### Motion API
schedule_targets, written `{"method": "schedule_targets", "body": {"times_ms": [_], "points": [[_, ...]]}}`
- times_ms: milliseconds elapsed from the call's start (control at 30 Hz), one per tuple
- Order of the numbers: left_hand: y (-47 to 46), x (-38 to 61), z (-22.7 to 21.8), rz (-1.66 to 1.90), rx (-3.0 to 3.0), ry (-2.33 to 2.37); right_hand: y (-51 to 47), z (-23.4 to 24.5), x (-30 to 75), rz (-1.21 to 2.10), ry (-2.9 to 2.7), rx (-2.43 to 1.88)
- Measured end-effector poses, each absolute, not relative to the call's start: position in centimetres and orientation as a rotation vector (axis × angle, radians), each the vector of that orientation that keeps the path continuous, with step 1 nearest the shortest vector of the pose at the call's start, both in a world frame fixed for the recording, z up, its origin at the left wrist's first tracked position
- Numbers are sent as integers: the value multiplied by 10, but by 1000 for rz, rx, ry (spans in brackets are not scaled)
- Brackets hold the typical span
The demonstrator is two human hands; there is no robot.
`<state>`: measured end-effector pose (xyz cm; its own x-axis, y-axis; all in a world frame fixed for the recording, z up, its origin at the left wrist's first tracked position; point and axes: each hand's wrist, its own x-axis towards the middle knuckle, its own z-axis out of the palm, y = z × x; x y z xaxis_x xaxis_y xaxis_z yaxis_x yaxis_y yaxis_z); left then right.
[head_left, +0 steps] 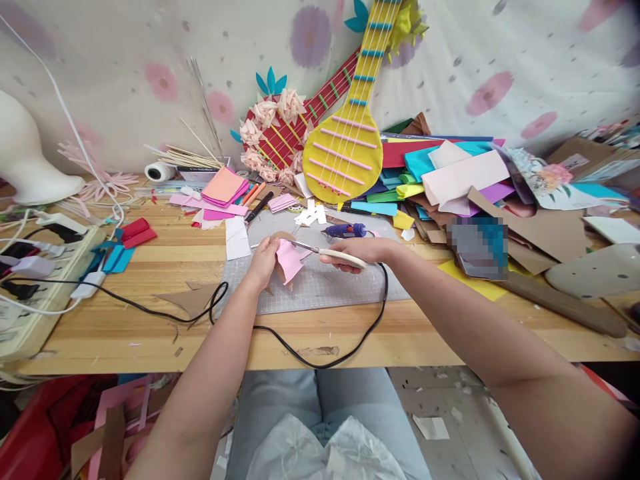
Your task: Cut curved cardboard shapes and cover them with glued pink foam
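My left hand [263, 261] pinches a pink paper piece [290, 260] backed by brown cardboard, holding it just above the grey cutting mat [320, 283]. My right hand [361, 252] is closed round the cream handles of a pair of scissors [327, 253], whose blades point left and meet the top edge of the pink piece. A blue glue gun [345, 231] lies on the mat just behind my right hand, and its black cable [320, 357] loops round the front of the table.
A yellow and red paper guitar [345, 143] leans on the wall. Stacked coloured sheets and cardboard [450, 177] fill the right side. Pink paper squares [223, 188], pens and sticks lie at the back left. A power strip [45, 267] sits at the left edge. A cardboard scrap [193, 299] lies near the cable.
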<state>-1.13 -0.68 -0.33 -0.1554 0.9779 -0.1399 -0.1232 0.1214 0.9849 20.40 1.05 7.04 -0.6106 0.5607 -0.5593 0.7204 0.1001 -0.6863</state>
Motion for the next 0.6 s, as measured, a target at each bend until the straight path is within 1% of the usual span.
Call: {"method": "schedule_targets", "body": {"times_ms": [233,400,600], "points": [[-3,-10,-8,1306,953,1295,10,72,201,-1505,2193,1327],[-3,-11,-8,1357,907,1253,8,72,198,-1561,2188,1346],[-4,-12,-3,1280,871,1252,9,65,203,-1582,2223,1354]]}}
